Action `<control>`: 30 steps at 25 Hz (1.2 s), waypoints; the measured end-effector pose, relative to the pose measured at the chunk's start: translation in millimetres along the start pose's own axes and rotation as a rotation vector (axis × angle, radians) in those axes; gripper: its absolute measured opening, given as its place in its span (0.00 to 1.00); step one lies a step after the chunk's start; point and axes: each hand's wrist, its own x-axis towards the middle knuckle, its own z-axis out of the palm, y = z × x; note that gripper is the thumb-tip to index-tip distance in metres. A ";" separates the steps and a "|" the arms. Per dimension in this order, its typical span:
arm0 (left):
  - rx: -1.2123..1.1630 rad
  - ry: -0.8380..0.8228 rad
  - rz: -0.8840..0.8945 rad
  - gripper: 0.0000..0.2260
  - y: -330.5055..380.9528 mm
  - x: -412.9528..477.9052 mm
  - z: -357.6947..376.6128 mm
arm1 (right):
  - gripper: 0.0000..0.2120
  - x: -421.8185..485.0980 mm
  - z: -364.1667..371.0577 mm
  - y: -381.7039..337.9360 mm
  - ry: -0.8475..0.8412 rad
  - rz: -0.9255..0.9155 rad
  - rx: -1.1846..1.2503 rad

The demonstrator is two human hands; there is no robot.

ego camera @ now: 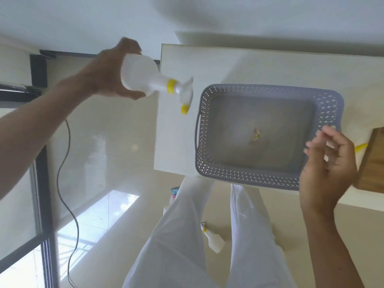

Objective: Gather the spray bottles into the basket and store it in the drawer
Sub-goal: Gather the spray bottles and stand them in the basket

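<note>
My left hand [113, 76] grips a white spray bottle [145, 76] with a yellow collar and nozzle, held sideways in the air just left of the table edge, nozzle pointing toward the basket. The grey perforated basket [332, 104] sits on the pale table [249, 65]; only a small scrap lies inside. My right hand [328, 167] hovers over the basket's near right corner, fingers loosely curled, holding nothing. A second white spray bottle [214, 240] with a yellow collar lies on the floor between my legs. Another bottle with a blue and pink top [174, 194] peeks out by my left leg.
A wooden board [372, 163] lies on the table at the right, with a yellow-tipped object [360, 146] beside it. A black cable [66, 183] hangs across the tiled floor on the left, near a dark-framed glass door [44, 204].
</note>
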 end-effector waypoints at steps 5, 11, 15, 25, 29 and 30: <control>-1.039 -0.062 0.044 0.33 70.8 -30.9 20.3 | 0.20 3.7 50.6 -64.4 -0.546 0.098 0.247; -1.488 -0.334 -0.169 0.17 153.4 -19.2 91.6 | 0.18 17.0 78.7 -112.3 -0.832 0.048 0.498; -1.205 -0.120 -0.162 0.19 176.5 -21.2 105.1 | 0.09 21.1 70.3 -97.9 -0.701 -0.010 0.406; -0.700 0.401 -0.231 0.37 212.9 -44.0 169.9 | 0.17 -9.6 119.6 -31.6 -0.364 0.008 0.370; -0.688 0.441 -0.301 0.35 206.3 -30.9 178.7 | 0.16 -10.7 135.3 -15.4 -0.364 -0.064 0.282; -0.676 0.443 -0.321 0.36 206.7 -28.4 180.1 | 0.16 -8.9 138.1 -10.9 -0.365 -0.080 0.255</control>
